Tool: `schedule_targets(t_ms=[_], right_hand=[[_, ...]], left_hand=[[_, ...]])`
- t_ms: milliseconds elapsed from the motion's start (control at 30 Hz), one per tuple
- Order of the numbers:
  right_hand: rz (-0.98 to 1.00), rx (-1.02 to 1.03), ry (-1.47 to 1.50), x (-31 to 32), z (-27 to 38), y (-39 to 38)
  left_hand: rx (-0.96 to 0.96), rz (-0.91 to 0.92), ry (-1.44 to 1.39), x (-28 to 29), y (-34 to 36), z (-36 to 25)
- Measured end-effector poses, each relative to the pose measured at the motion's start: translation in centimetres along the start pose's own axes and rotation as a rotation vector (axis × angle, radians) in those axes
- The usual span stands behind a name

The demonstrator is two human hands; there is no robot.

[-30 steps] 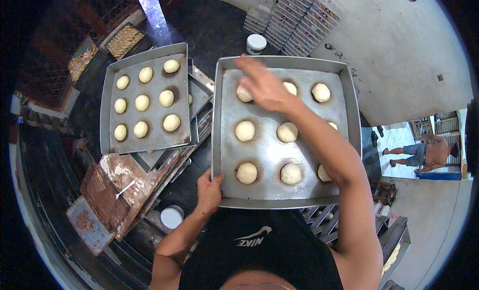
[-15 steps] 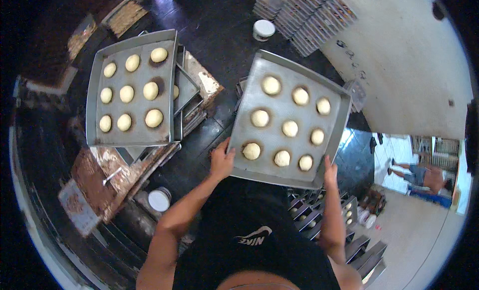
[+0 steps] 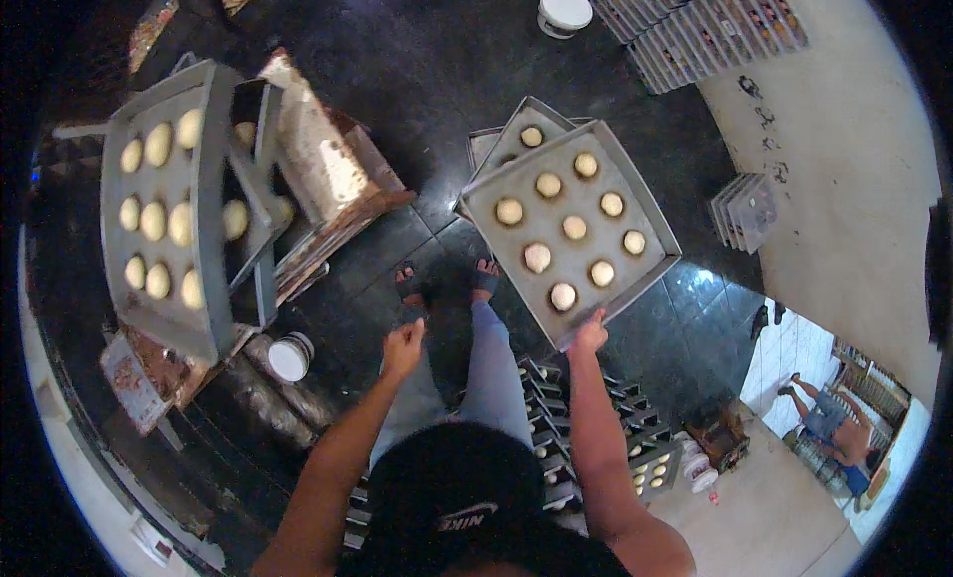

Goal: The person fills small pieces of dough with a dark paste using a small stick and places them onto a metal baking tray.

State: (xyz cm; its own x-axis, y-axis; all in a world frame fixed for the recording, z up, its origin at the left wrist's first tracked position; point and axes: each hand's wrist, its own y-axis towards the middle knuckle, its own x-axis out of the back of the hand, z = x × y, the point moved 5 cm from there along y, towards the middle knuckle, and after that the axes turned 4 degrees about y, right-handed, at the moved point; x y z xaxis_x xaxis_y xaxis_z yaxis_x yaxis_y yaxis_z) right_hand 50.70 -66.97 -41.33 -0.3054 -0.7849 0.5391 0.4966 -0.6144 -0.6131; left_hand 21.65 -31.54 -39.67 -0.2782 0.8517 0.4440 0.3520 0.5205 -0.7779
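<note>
— Grip? Right hand point(image 3: 592, 333) clamped on near corner of the dough tray point(image 3: 571, 228), centre-right of frame; left hand point(image 3: 403, 347) free, loosely curled, lower centre.
— Best kept level — second hand under the tilted edge; rolls point(image 3: 537, 256) sliding otherwise.

The held grey tray point(image 3: 650, 264) carries eight dough balls point(image 3: 574, 227), the left tray point(image 3: 117, 160) shows nine dough pieces point(image 3: 154, 220), and two white round lidded tubs point(image 3: 291, 358) stand on the floor.
</note>
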Motion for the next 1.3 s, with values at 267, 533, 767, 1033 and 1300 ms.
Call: schedule_targets(t_ms=[267,533,767,1033,1300], right_hand=[[0.01,-0.065,0.237,-19.5,-1.4,7.7],[0.331,0.208,0.019,-17.8,-2.6,13.5],[0.341,0.441,-0.261,-18.0,-0.1,18.4],[0.348,0.257,-0.168,-16.8,-3.0,16.3],[0.26,0.444,-0.271,-15.3,-0.7,15.6]], left_hand=[[-0.082,0.047,-0.008,-13.1,10.7,1.7],[-0.322,-0.075,-0.298,-24.0,20.3,-4.9],[-0.048,0.21,-0.489,-33.4,23.7,-3.5],[-0.316,-0.032,-0.22,-26.7,20.4,-7.3],[-0.33,0.035,-0.142,-25.9,20.1,-9.2]])
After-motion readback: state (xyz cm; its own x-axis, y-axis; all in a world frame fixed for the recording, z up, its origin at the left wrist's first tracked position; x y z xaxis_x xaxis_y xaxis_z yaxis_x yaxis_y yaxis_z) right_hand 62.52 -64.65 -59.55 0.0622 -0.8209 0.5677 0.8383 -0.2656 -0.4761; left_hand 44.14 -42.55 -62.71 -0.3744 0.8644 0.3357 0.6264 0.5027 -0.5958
